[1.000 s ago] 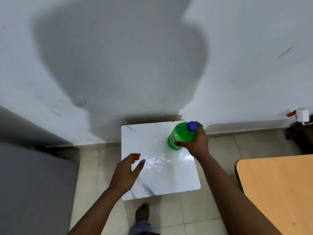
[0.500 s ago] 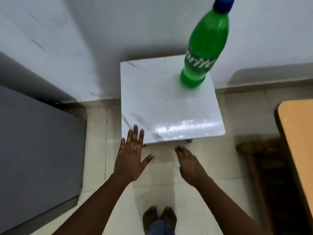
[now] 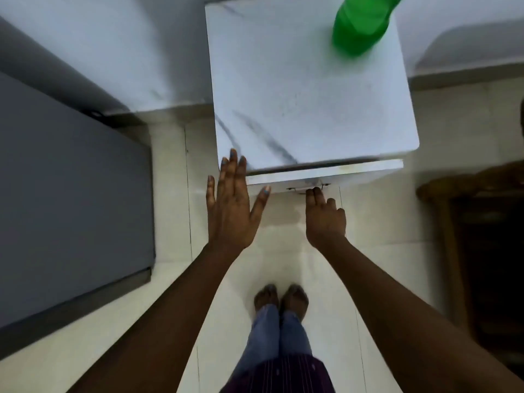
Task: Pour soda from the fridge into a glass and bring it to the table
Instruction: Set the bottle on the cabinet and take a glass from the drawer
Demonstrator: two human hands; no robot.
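A green soda bottle (image 3: 360, 26) stands upright at the far right of a white marble-patterned cabinet top (image 3: 312, 95); the frame's upper edge cuts off its neck and cap. Neither hand touches it. My left hand (image 3: 231, 211) is flat with its fingers spread, the fingertips over the cabinet's front left corner. My right hand (image 3: 324, 219) holds nothing, and its fingertips reach a small metal handle (image 3: 307, 189) on the cabinet's front face. No glass is in view.
A large grey flat-sided unit (image 3: 71, 194) fills the left side, close to the cabinet. Dark wooden furniture (image 3: 482, 222) stands at the right edge. My bare feet (image 3: 280, 299) are on the pale tiled floor in front of the cabinet. A white wall is behind.
My right hand let go of the bottle, which stays on the cabinet top. The view tilted down, and both hands came to the cabinet's front, the right fingertips now at the handle.
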